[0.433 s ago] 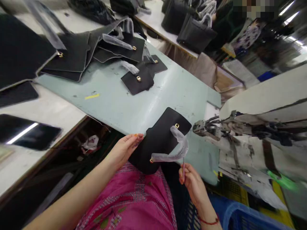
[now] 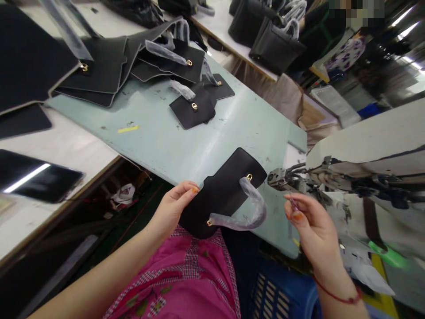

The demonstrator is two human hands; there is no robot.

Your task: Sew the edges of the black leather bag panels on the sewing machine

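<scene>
My left hand (image 2: 174,204) pinches the left edge of a black bag panel (image 2: 221,190) between thumb and fingers. The panel lies partly over the front edge of the pale green table (image 2: 159,141), close to my lap. A handle (image 2: 260,210) wrapped in clear plastic loops from its two gold fittings toward the right. My right hand (image 2: 314,226) is raised to the right of the handle, apart from it. Its closed fingers hold a thin purplish tool (image 2: 293,203), too small and partly hidden to name.
A sewing machine (image 2: 361,146) stands close on the right. Several black panels with wrapped handles (image 2: 194,106) lie farther back and left. Finished black bags (image 2: 275,46) stand on another table. Below right is a blue plastic crate (image 2: 275,288). A phone-like dark slab (image 2: 40,177) lies left.
My right hand has moved up and right, away from the handle, with the thin tool in it. The handle now bows out in a rounder loop. My left hand keeps its hold.
</scene>
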